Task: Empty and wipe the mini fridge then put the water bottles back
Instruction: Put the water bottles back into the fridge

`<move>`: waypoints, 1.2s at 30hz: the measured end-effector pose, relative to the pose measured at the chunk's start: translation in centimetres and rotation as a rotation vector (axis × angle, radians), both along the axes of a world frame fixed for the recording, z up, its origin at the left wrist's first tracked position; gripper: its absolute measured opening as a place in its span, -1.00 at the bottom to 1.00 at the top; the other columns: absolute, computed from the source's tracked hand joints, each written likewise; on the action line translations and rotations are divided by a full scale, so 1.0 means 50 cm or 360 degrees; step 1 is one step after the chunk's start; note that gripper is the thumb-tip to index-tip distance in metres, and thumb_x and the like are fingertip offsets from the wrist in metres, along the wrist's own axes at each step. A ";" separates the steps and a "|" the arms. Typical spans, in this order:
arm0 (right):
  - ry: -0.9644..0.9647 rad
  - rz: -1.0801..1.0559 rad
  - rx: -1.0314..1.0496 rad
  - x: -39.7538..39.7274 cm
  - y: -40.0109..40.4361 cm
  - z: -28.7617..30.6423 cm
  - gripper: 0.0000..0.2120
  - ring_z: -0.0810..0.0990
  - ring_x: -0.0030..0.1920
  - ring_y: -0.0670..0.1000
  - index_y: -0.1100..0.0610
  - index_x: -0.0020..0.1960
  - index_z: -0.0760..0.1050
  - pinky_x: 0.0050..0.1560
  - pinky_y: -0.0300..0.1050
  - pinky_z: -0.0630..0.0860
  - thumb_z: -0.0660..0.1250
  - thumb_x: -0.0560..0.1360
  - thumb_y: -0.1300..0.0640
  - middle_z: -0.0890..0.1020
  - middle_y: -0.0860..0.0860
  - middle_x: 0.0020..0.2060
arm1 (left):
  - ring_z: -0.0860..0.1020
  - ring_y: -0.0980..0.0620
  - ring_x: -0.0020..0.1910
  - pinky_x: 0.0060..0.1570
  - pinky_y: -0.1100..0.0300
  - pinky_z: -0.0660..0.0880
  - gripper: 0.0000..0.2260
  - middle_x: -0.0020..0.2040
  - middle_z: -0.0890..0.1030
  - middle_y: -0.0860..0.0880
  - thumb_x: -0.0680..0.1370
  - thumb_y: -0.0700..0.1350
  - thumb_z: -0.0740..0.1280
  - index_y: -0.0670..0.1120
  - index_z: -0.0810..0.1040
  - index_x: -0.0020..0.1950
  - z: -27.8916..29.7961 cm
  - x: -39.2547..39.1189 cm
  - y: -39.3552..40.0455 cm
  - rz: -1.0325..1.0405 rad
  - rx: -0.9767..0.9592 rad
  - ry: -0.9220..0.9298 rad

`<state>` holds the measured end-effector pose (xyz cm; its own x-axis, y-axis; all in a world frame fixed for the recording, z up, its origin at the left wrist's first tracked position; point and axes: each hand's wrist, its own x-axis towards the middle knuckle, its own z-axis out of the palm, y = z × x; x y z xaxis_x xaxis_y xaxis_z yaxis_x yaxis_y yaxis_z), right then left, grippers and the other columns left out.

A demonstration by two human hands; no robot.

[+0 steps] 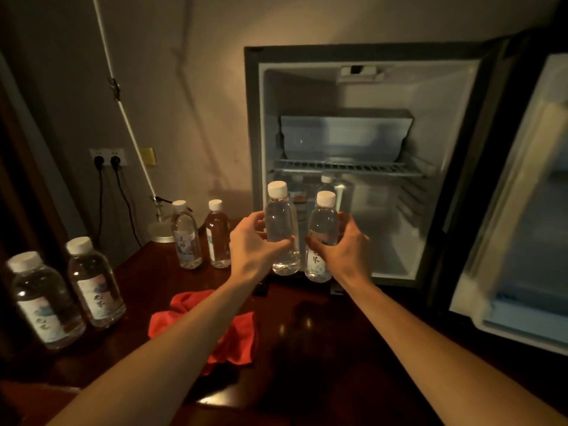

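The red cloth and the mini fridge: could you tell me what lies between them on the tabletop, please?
In the head view, bare dark tabletop separates the red cloth from the mini fridge.

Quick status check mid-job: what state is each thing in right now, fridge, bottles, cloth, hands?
Mini fridge door: open.
Wire shelf: in place, bare.
Two bottles inside: upright, under the shelf.
Left hand: grips a capped bottle, upright.
Right hand: grips a capped bottle, upright.
Four bottles on the table: upright, capped.
Red cloth: crumpled on the table.
Two plugs: in the wall socket.
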<state>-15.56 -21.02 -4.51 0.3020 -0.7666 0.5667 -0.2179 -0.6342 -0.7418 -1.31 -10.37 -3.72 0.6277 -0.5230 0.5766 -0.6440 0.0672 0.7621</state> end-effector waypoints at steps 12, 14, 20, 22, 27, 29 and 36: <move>0.0025 -0.0044 0.0217 0.036 -0.200 -0.041 -0.42 0.63 0.01 -0.11 -0.04 0.20 0.51 0.04 -0.10 0.58 0.60 0.24 -0.10 0.66 -0.13 0.01 | 0.59 0.04 -0.02 0.05 0.01 0.58 -0.57 -0.01 0.63 0.00 0.29 0.01 0.59 -0.04 0.62 0.10 -0.038 0.001 -0.172 0.0164 0.0198 0.0084; 0.0043 0.0022 0.0289 0.057 -0.225 -0.049 -0.39 0.62 0.03 -0.10 -0.03 0.23 0.48 0.03 -0.11 0.57 0.59 0.25 -0.09 0.64 -0.12 0.04 | 0.60 0.05 -0.09 -0.05 0.08 0.57 -0.62 -0.09 0.63 0.03 0.30 -0.01 0.60 -0.05 0.64 0.06 -0.045 0.008 -0.196 0.0173 0.0188 0.0139; -0.0050 0.0193 0.0203 0.111 -0.270 -0.066 -0.52 0.66 -0.09 -0.12 -0.04 0.09 0.51 -0.09 -0.03 0.61 0.55 0.26 -0.16 0.69 -0.09 -0.08 | 0.64 0.04 -0.05 -0.05 0.05 0.61 -0.54 0.01 0.69 -0.04 0.36 -0.01 0.58 -0.03 0.60 0.22 -0.068 0.029 -0.248 0.0162 0.0097 0.0151; 0.0031 0.0133 0.0080 0.122 -0.280 -0.066 -0.57 0.64 -0.12 -0.16 -0.08 0.04 0.50 -0.14 -0.13 0.57 0.52 0.27 -0.22 0.67 -0.12 -0.11 | 0.65 -0.03 0.01 -0.03 0.06 0.60 -0.56 0.03 0.69 -0.06 0.39 0.01 0.54 -0.01 0.58 0.24 -0.072 0.036 -0.263 0.0200 0.0103 0.0137; 0.0071 0.0033 -0.0041 0.143 -0.297 -0.073 -0.58 0.63 -0.18 -0.18 -0.02 0.06 0.52 -0.20 -0.12 0.55 0.50 0.33 -0.21 0.66 -0.12 -0.16 | 0.58 -0.15 0.18 0.11 0.06 0.50 -0.55 0.16 0.65 -0.12 0.48 0.07 0.46 0.00 0.53 0.34 -0.071 0.054 -0.296 0.0268 0.0254 0.0148; 0.0057 0.0006 -0.0043 0.152 -0.304 -0.077 -0.56 0.65 -0.16 -0.08 0.03 0.08 0.53 -0.16 -0.02 0.57 0.52 0.33 -0.18 0.68 -0.06 -0.14 | 0.56 -0.17 0.20 0.16 -0.01 0.52 -0.53 0.19 0.63 -0.12 0.49 0.08 0.43 0.00 0.50 0.38 -0.072 0.060 -0.308 0.0255 0.0254 0.0153; -0.0024 0.0023 0.0046 0.165 -0.304 -0.082 -0.52 0.66 -0.14 -0.08 0.03 0.12 0.53 -0.13 0.05 0.60 0.51 0.33 -0.21 0.68 -0.07 -0.10 | 0.55 -0.16 0.23 0.21 -0.06 0.49 -0.50 0.23 0.61 -0.14 0.52 0.07 0.41 -0.02 0.43 0.43 -0.082 0.066 -0.317 0.0206 0.0289 0.0195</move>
